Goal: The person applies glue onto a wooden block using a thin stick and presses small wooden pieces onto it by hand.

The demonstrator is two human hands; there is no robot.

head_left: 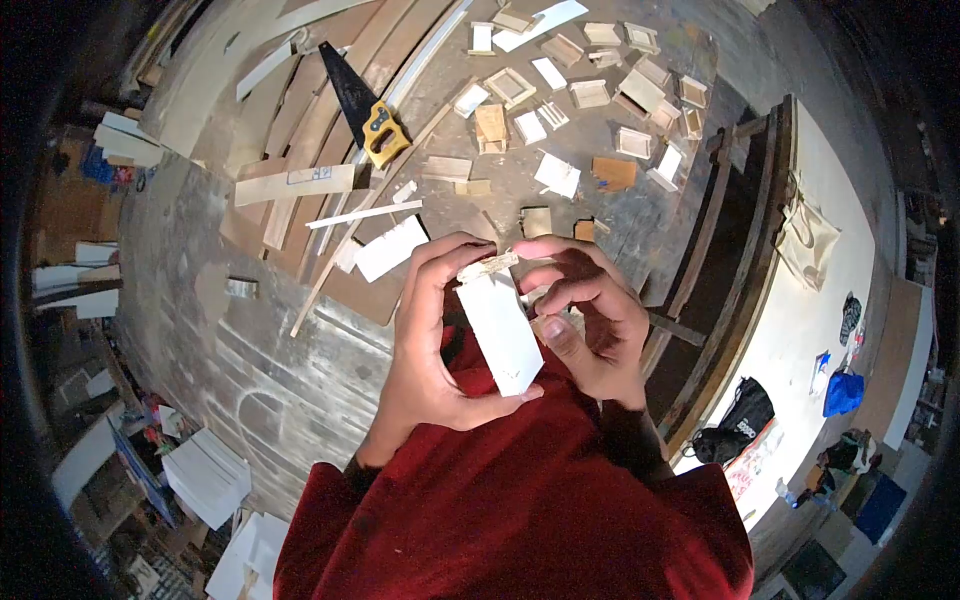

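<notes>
A small white block-like piece (500, 335) with a rough, pale wooden top edge is held upright in front of the red shirt. My left hand (428, 335) grips it, fingers at the top and thumb at the bottom end. On its right side, my right hand (590, 320) is closed, its index fingertip near the top edge and its thumb and other fingers bent together. Whether a small part sits between those right fingers is hard to make out.
A handsaw with a yellow handle (383, 133) lies on wooden boards at the upper left. Several small wooden frames (510, 88) are scattered ahead. A white panel (392, 248) lies beyond my left hand. A long white table (815, 270) stands at the right.
</notes>
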